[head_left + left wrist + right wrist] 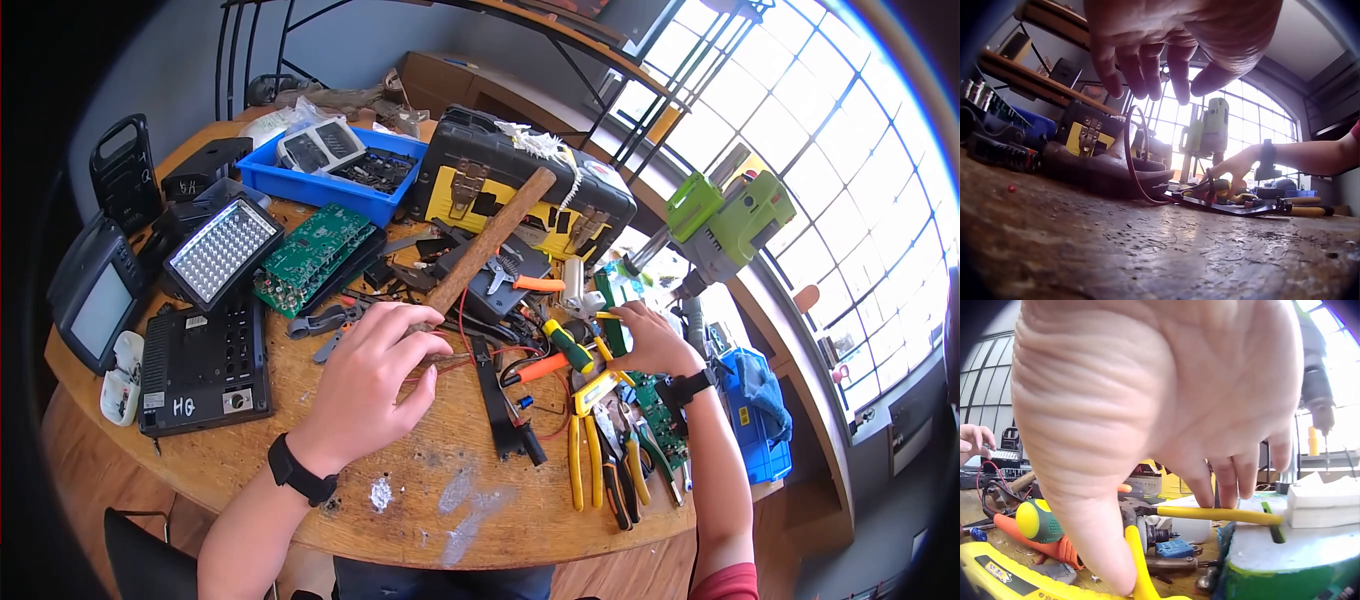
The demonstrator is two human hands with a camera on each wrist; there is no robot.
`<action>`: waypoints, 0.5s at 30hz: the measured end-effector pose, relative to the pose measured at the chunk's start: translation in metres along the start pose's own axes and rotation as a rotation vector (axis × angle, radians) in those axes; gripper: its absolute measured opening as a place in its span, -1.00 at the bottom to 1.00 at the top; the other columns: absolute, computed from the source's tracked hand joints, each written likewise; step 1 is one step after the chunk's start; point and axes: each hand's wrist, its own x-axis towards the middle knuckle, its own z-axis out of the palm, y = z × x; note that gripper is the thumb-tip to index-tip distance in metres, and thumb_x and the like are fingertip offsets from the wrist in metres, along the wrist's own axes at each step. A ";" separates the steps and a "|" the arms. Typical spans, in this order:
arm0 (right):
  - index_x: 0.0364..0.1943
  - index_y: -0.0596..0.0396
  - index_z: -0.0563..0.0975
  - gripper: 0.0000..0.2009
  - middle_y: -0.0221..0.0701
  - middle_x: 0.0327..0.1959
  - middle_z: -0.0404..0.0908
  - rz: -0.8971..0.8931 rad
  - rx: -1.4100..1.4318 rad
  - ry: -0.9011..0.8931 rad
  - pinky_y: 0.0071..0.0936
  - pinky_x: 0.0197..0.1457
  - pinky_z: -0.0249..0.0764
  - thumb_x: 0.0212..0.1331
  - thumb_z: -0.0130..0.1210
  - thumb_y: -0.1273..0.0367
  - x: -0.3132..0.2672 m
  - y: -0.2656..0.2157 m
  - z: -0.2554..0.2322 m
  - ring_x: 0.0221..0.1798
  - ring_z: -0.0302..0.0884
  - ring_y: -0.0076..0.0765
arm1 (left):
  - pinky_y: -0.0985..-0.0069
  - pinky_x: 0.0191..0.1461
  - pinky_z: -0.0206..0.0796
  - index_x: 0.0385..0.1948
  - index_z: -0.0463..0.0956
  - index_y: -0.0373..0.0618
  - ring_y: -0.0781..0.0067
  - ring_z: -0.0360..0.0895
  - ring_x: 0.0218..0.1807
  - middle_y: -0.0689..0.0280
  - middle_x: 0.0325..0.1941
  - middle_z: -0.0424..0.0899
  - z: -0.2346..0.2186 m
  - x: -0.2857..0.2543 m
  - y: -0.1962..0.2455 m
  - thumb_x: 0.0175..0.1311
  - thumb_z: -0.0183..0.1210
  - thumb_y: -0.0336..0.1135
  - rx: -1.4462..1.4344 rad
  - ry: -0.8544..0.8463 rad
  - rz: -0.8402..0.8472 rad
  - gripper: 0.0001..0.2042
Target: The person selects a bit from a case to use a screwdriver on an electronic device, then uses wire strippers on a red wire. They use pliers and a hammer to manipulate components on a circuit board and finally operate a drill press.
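Black wrist straps are worn with a red sleeve and dark blue trousers.

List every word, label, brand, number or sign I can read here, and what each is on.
"HQ": white lettering on the flat black device.
No other text reads reliably:
Sticker on that device: too small.
Upright black panel: white marks, unclear.
Low black item near it: white marks, unclear.
Yellow tool: label too blurred.
Green drill: print too blurred.
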 end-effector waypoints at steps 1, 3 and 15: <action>0.35 0.10 0.45 -0.08 -0.14 0.25 0.49 -0.012 0.004 -0.013 -0.11 0.46 0.35 -0.23 0.54 0.08 0.003 0.002 -0.001 0.37 0.44 0.10 | 0.13 0.32 0.38 -0.21 0.60 -0.13 0.08 0.52 0.18 0.21 0.09 0.61 0.000 0.000 0.001 0.15 0.26 -0.45 -0.004 0.010 0.007 -0.83; 0.27 0.09 0.51 -0.12 -0.17 0.19 0.51 -0.026 0.020 -0.025 -0.15 0.39 0.41 -0.26 0.56 0.04 0.006 0.002 -0.005 0.30 0.49 0.09 | 0.13 0.31 0.38 -0.21 0.60 -0.12 0.07 0.52 0.18 0.21 0.09 0.61 0.001 0.000 0.001 0.15 0.26 -0.45 -0.008 0.012 0.009 -0.83; 0.01 0.12 0.66 -0.48 -0.17 -0.16 0.66 0.040 -0.163 0.350 -0.12 0.07 0.59 -0.12 0.41 0.20 -0.081 -0.057 -0.051 -0.04 0.65 0.03 | 0.18 0.21 0.43 -0.24 0.61 -0.14 0.08 0.54 0.15 0.21 0.07 0.61 0.002 -0.002 -0.001 0.16 0.27 -0.44 0.005 0.036 0.019 -0.85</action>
